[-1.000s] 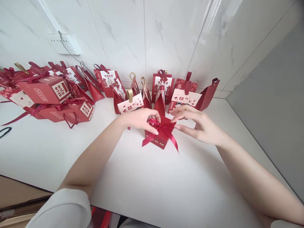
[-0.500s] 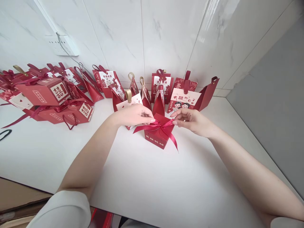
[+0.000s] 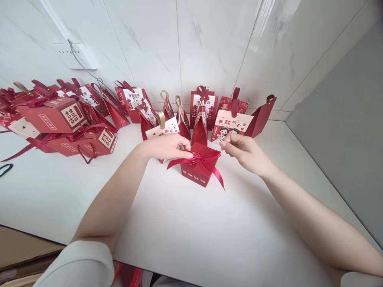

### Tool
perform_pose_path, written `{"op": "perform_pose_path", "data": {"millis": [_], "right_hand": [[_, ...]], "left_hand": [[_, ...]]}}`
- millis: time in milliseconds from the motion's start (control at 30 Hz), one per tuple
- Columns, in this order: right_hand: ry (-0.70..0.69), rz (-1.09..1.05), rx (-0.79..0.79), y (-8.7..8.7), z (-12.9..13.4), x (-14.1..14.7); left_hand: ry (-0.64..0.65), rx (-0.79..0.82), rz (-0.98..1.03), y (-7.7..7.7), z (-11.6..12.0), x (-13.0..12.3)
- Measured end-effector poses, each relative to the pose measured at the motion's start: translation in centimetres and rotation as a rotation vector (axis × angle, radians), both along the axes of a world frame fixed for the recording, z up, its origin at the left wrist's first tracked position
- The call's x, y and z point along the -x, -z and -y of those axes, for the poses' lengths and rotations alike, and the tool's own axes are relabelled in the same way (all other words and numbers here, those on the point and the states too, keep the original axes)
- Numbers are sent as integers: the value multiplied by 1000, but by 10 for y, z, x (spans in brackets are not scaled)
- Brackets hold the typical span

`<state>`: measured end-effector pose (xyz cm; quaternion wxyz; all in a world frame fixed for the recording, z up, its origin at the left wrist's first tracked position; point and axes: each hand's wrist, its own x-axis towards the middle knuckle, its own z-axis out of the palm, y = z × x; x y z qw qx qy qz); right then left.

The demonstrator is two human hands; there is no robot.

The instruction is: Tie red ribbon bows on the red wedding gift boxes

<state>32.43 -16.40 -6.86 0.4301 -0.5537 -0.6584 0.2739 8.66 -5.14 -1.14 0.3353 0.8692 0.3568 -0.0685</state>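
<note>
A small red gift box [image 3: 194, 173] with pale lettering stands on the white table, its top tied with a dark pink ribbon bow [image 3: 206, 160]. Two ribbon tails hang out, one to the left and one down the right side. My left hand [image 3: 176, 147] pinches the left part of the bow between thumb and fingers. Just right of the bow, my right hand [image 3: 237, 149] is raised, its thumb and forefinger pressed together; no ribbon shows between them.
Several red triangular gift bags [image 3: 201, 125] stand behind the box along the marble wall. More red boxes [image 3: 56, 117] with ribbons are stacked at the left. A socket [image 3: 74, 56] with a cable is on the wall. The white table's [image 3: 209, 235] front edge crosses below.
My right hand has let go of the ribbon bow and moved slightly right, away from it. My left hand remains on the bow.
</note>
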Motion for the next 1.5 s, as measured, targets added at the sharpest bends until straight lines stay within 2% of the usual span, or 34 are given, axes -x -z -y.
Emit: {"op": "perform_pose_path", "data": {"millis": [67,133,233,300,500,667,800,867,933,1100,1200,1367,1500], "right_hand": [[-12,122,-262,-5,10,14],[-155,306,-464,-7,18,28],[-351,588,-600,-2,26,45],[-379,678,-615,4,28,53],[-312,694,-549,24,25,62],[-325,708,-521,25,25,63],[-378,322,-515,20,24,58],[-337,115,-466,17,25,55],[-257,18,-334,13,26,50],[-163,72,17,-2,26,36],[-154,103,146,-9,23,28],[-191,89,172,-10,20,23],[-212,83,181,-9,20,23]], "left_hand": [[15,-45,77,5,-1,-3],[67,-111,167,10,0,-8],[147,-136,207,13,5,-14],[134,-101,180,14,7,-16],[68,-64,128,13,11,-17],[102,-37,147,15,9,-18],[106,-40,156,15,6,-17],[91,-29,159,14,5,-16],[69,-16,159,14,4,-16],[41,-37,162,16,6,-18],[41,-40,149,15,8,-20],[14,-60,159,14,12,-21],[25,-127,246,21,12,-25]]}}
